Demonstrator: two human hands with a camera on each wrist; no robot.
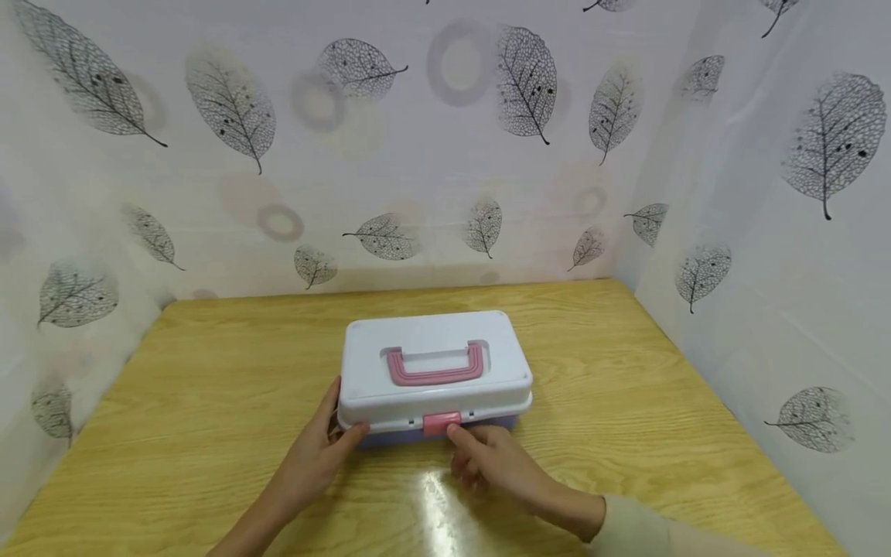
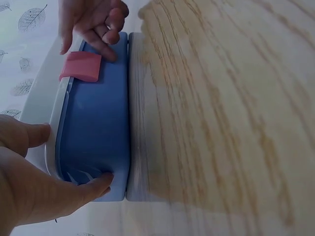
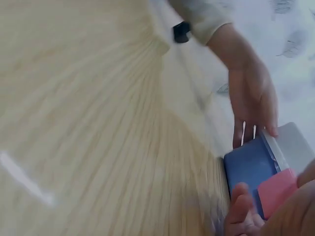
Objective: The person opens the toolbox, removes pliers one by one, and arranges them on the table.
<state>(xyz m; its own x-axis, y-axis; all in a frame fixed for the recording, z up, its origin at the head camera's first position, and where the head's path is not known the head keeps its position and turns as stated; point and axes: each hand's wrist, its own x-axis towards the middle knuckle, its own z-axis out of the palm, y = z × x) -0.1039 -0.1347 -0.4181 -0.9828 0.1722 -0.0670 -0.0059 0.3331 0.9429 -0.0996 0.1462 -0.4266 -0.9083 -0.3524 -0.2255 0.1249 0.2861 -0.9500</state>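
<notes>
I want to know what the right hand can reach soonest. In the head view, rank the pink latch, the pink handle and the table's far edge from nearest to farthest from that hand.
From the right hand:
1. Pink latch, on the box's front edge, at the fingertips.
2. Pink handle, lying on the white lid behind the latch.
3. Table's far edge, by the leaf-patterned wall.

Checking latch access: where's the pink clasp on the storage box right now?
In the head view the pink clasp sits mid-front on the white lid of the storage box, right hand fingertips touching it; the left hand holds the box's left corner.
</notes>
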